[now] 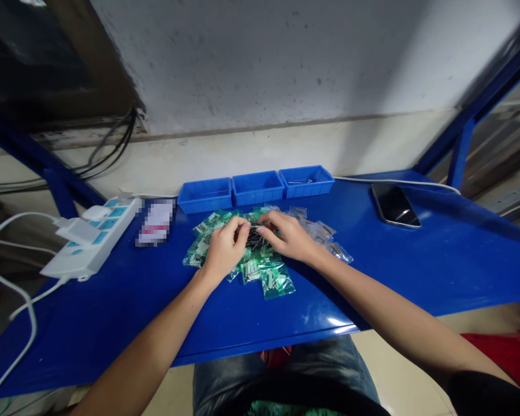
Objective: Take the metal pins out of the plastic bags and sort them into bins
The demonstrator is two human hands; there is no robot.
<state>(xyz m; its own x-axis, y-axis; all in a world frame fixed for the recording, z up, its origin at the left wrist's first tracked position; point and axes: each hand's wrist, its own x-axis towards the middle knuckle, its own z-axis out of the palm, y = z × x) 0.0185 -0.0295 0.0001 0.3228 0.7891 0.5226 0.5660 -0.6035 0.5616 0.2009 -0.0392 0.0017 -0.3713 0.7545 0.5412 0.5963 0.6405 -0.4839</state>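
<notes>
My left hand [226, 245] and my right hand [289, 236] meet above the middle of the table, thumbs and forefingers pinched together. Between the fingertips a small, thin, pale piece shows, too small to name. Just under the fingers lies a heap of dark, thin, rod-like pieces [256, 240]. Small green-tinted plastic bags [277, 280] with pale and metallic slim parts inside spread around and beneath both hands. Clear plastic bags [323, 232] with similar slim parts lie to the right, behind my right wrist.
Three blue bins stand in a row by the wall: the left bin [204, 203], the middle bin [258, 196] and the right bin [307, 189], with thin pieces inside. A white power strip [93, 240] with plugs and cables lies left, a phone [396, 205] right. Blue posts frame the table [442, 254].
</notes>
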